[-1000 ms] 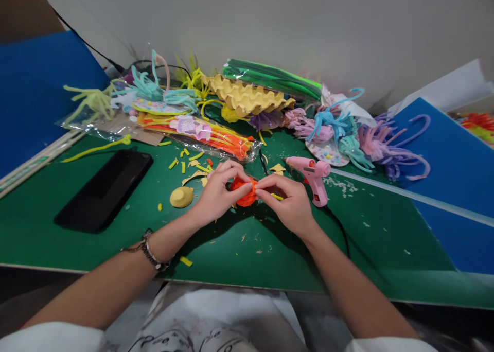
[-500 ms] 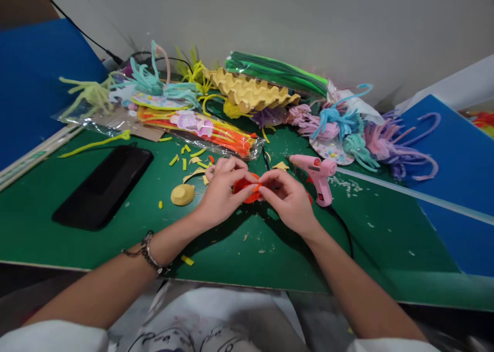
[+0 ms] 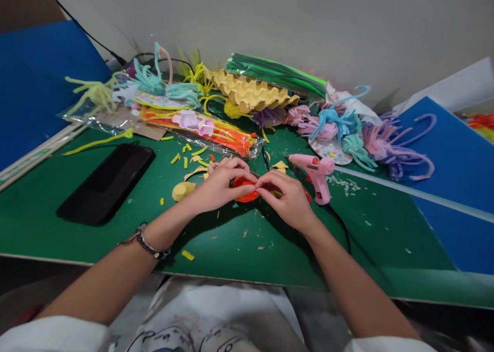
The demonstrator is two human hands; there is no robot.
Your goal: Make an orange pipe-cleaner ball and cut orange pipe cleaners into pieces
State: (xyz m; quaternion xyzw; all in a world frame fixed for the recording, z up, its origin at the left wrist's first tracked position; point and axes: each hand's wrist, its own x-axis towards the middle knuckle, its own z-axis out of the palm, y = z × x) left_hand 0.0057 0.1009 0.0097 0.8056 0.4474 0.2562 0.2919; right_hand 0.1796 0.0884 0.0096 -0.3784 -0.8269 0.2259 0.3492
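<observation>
An orange-red fuzzy piece, seemingly coiled pipe cleaner (image 3: pixel 245 193), lies between my two hands above the green table. My left hand (image 3: pixel 226 185) is closed around its left side, thumb along the front. From the right, my right hand (image 3: pixel 284 197) pinches at its edge, fingertips meeting my left thumb and finger. What exactly the fingertips grip is partly hidden. A bit of red (image 3: pixel 307 196) shows behind my right hand. Just beyond that hand stands a pink glue gun (image 3: pixel 317 174). A cut yellow egg-carton cup (image 3: pixel 182 191) sits left of my left hand.
A black phone (image 3: pixel 108 182) lies at left. Yellow offcuts (image 3: pixel 188 255) are scattered about. Behind are a bag of orange and yellow pipe cleaners (image 3: pixel 227 136), an egg carton (image 3: pixel 250 92), green pipe cleaners (image 3: pixel 278 74) and pastel pipe-cleaner bundles (image 3: pixel 339 123). The glue gun's cord (image 3: pixel 343 226) trails right.
Both hands stay at the orange-red piece; it looks tilted slightly lower, with more of its face showing. My left wrist has shifted a little up and left, now overlapping the yellow cup.
</observation>
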